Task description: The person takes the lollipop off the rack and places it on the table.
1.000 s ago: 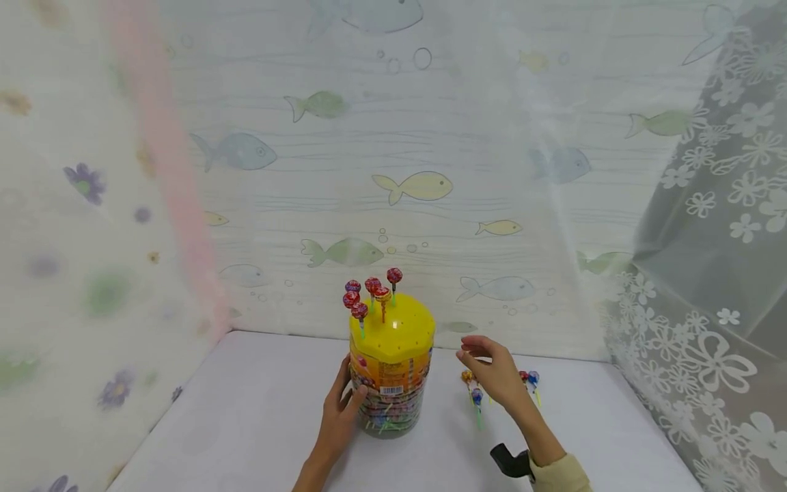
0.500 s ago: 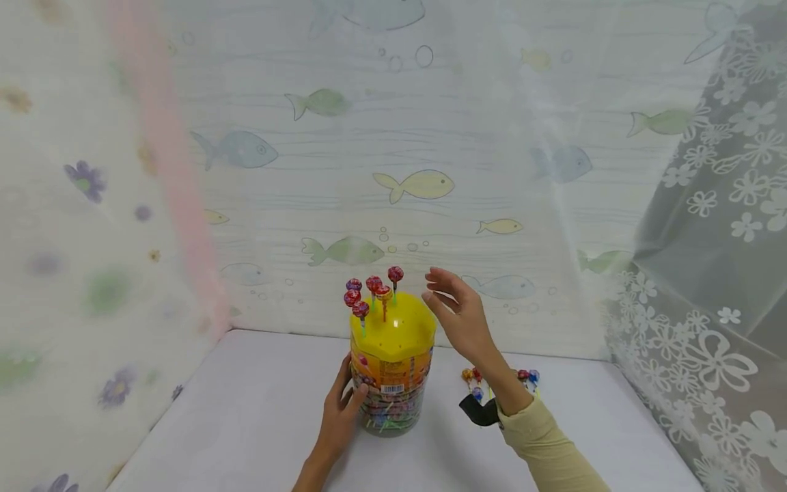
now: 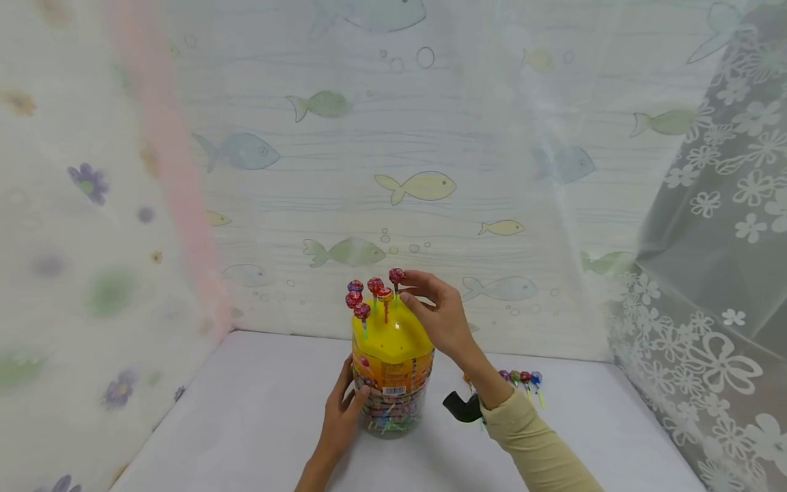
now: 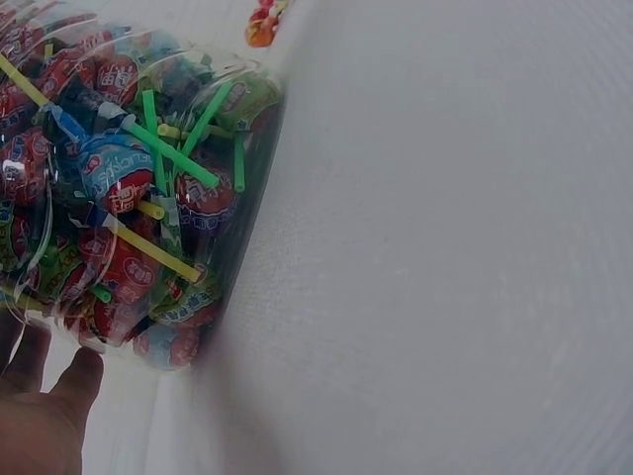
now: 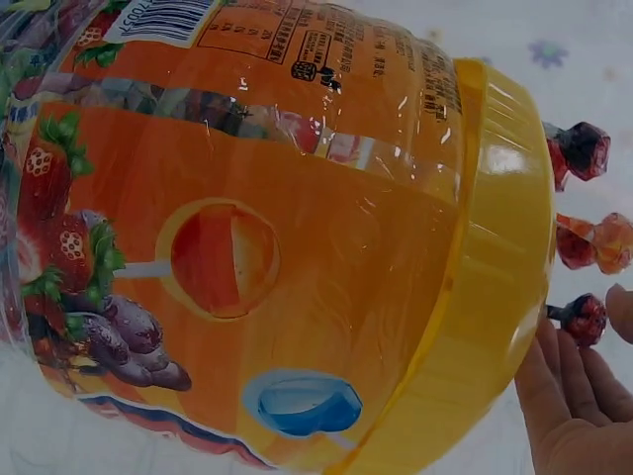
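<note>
A clear jar (image 3: 393, 410) of lollipops, with an orange printed label, stands upright on the table. Several wrapped lollipops stick up from the left and back of its yellow lid (image 3: 406, 338), sticks down in small holes. My left hand (image 3: 340, 410) holds the jar low on its left side, thumb toward the front; in the left wrist view its fingers (image 4: 81, 381) lie at the jar wall. Over the lid, my right hand (image 3: 441, 313) has its fingertips right at the rearmost red lollipop (image 3: 396, 275). The right wrist view shows thumb and fingers apart, on either side of a dark red lollipop (image 5: 586, 319).
A row of loose lollipops (image 3: 525, 377) lies on the white table (image 3: 246, 410) to the right, partly hidden by my right forearm. A black curved piece (image 3: 461, 408) sits at my right wrist. Fish-printed sheeting (image 3: 415, 186) hangs behind the table.
My right hand has risen from beside the loose lollipops on the table and moved left to the rearmost lollipop on the lid. My left hand and the jar have stayed put.
</note>
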`<state>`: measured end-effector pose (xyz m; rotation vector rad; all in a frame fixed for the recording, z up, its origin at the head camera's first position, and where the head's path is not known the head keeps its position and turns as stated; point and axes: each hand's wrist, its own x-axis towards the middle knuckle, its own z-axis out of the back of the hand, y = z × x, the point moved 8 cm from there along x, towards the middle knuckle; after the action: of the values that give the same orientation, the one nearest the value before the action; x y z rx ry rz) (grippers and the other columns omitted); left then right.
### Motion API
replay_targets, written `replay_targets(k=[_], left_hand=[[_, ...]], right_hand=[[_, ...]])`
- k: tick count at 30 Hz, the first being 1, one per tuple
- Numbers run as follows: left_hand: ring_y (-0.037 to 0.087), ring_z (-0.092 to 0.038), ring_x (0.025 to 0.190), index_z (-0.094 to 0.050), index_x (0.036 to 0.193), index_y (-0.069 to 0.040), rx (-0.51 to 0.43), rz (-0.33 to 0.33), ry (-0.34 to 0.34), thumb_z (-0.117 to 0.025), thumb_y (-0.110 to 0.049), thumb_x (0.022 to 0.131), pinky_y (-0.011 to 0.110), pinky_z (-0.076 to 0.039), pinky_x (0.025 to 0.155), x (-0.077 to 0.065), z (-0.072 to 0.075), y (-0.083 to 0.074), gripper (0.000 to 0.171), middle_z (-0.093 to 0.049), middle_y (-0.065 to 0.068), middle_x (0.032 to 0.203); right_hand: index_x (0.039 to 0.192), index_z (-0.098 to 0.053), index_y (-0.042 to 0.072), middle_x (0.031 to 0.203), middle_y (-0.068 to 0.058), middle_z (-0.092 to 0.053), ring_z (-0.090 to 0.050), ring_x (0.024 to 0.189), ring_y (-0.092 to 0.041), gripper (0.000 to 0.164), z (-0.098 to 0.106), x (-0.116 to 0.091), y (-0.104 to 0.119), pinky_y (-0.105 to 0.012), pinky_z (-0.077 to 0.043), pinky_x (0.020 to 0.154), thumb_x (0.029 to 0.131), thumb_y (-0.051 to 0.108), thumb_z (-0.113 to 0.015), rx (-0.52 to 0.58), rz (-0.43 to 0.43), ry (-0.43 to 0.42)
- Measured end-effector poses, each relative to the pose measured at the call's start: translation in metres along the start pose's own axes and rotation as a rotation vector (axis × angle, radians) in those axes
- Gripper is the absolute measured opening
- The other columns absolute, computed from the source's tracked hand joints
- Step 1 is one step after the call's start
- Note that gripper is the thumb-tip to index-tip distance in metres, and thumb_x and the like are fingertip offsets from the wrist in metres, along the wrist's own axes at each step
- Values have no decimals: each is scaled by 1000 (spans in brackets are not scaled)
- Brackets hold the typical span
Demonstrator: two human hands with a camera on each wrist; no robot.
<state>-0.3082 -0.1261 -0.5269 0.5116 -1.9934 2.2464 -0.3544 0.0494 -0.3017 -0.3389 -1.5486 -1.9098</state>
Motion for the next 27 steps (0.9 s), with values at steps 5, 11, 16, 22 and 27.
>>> replay_targets(k=[5, 11, 16, 22, 27], left_hand=[[41, -29, 151, -21, 164, -20, 1, -6, -2, -54, -29, 106, 71, -29, 115, 0, 0, 0, 67, -25, 10, 168], [41, -29, 151, -23, 164, -21, -6, -8, -5, -54, -29, 105, 71, -29, 115, 0, 1, 0, 67, -26, 10, 167], [41, -29, 151, -23, 164, -22, -13, -4, -1, -54, -29, 105, 70, -29, 115, 0, 0, 0, 66, -27, 9, 167], [40, -30, 151, -23, 164, -23, 10, 6, -8, -54, -30, 105, 69, -30, 115, -1, 0, -1, 67, -27, 8, 167], [40, -34, 149, -24, 164, -25, 40, 1, -14, -55, -31, 105, 70, -32, 113, -3, 0, -4, 67, -30, 8, 166]], right_hand=[[133, -63, 4, 129, -13, -68, -66, 114, -30, 34, -2, 5, -2, -37, -57, 98, 99, 9, -65, -11, -12, -22], [130, -64, 2, 125, -16, -69, -68, 112, -31, 34, -7, 12, -6, -40, -58, 95, 97, 6, -68, -18, -16, -43], [127, -64, -3, 121, -21, -70, -70, 106, -35, 33, -9, 16, -8, -38, -60, 89, 95, 0, -69, -39, -13, -75], [119, -67, -9, 112, -24, -72, -71, 99, -38, 26, -8, 15, 13, -38, -60, 90, 93, -5, -68, -88, 13, -91], [114, -68, -10, 108, -25, -72, -71, 96, -38, 22, -6, 10, 35, -27, -61, 84, 93, -6, -68, -78, 29, -113]])
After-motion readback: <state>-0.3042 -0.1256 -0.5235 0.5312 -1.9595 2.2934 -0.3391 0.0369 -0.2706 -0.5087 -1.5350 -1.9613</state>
